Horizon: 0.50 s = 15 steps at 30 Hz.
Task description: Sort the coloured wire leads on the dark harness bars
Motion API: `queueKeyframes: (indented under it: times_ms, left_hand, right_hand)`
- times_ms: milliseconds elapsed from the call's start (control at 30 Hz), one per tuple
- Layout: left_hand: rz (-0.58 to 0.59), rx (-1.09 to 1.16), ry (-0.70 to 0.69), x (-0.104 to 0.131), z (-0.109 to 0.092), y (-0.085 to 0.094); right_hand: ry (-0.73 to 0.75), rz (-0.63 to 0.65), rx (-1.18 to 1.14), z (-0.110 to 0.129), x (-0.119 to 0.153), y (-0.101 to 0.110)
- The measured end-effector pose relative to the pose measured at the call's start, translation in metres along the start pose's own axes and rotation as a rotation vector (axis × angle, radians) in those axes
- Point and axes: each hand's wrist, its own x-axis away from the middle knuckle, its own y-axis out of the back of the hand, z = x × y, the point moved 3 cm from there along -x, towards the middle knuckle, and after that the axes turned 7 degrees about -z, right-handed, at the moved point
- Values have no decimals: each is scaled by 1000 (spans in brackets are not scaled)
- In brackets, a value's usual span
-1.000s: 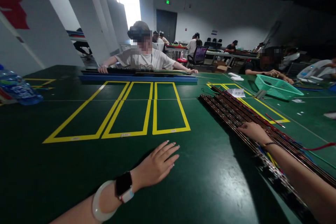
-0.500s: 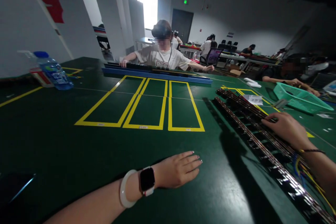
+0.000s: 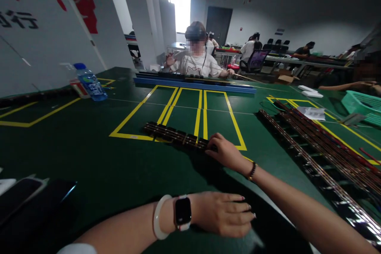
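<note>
A long, thin dark strip (image 3: 175, 135) stretched from the right hand (image 3: 228, 154) towards the left and slightly away, crossing the near ends of the yellow taped rectangles (image 3: 239, 133) on the green surface (image 3: 119, 174). Its long axis ran crosswise to them. It looked segmented, with dark blocks along copper-coloured lines. The right fingers were closed on its right-hand end. The left hand (image 3: 224, 214) lay back upward, fingers extended and slightly parted, visibly gripping nothing.
</note>
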Motion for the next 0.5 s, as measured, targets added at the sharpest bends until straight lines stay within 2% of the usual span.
queueKeyframes:
  times_ms: [100,233,333,500]
  left_hand:
    - [-25,-27,-18,0,1,0]
    - [25,-20,-24,0,0,-4]
    - [43,-13,1,1,1,-4]
    - [-3,-8,37,3,3,0]
  right_hand:
    - [92,89,-60,29,-13,-30]
    - [133,126,-66,41,-22,-51]
    - [136,53,-32,36,-24,-45]
    - [162,-43,16,17,-8,-12]
